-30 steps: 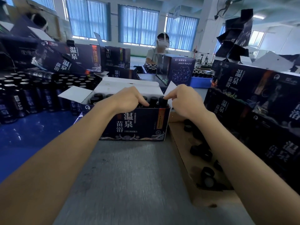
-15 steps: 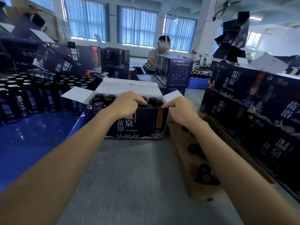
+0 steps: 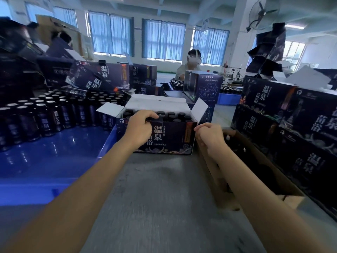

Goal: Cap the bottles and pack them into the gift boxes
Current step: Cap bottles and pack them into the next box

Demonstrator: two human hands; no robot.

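The left hand [image 3: 141, 125] is hooked over the near wall of the open gift box [image 3: 169, 137], fingers curled across the rim and onto the tops of the front row of bottles [image 3: 171, 115]. The right hand [image 3: 207, 136] sits at the box's near right corner with fingers bunched together. Its fingertips touch the card edge, but I cannot tell whether they pinch the edge, hold a small cap, or hold nothing.

The box stands upright on the grey bench [image 3: 155, 198], its side flaps [image 3: 199, 110] and far lid up. The rows that show are full of dark-capped bottles. To the left, many loose bottles [image 3: 45, 114] stand in a blue tray [image 3: 54, 152]. Just right of the box lies a cardboard tray [image 3: 255, 161] of loose caps, and beyond it closed boxes [image 3: 291, 115] are stacked.

The box looks nearly packed, so closing probably comes next, and a few things could go wrong:
- The near wall is thin card, and a hard pull from the left hand could bow or crease it.
- Folding the lid before the side flaps go in would leave them jammed or bent outward.
- A bottle standing proud or loosely capped would stop the lid lying flat.
- Sliding the box right could nudge the cap tray, which is nearly touching it.
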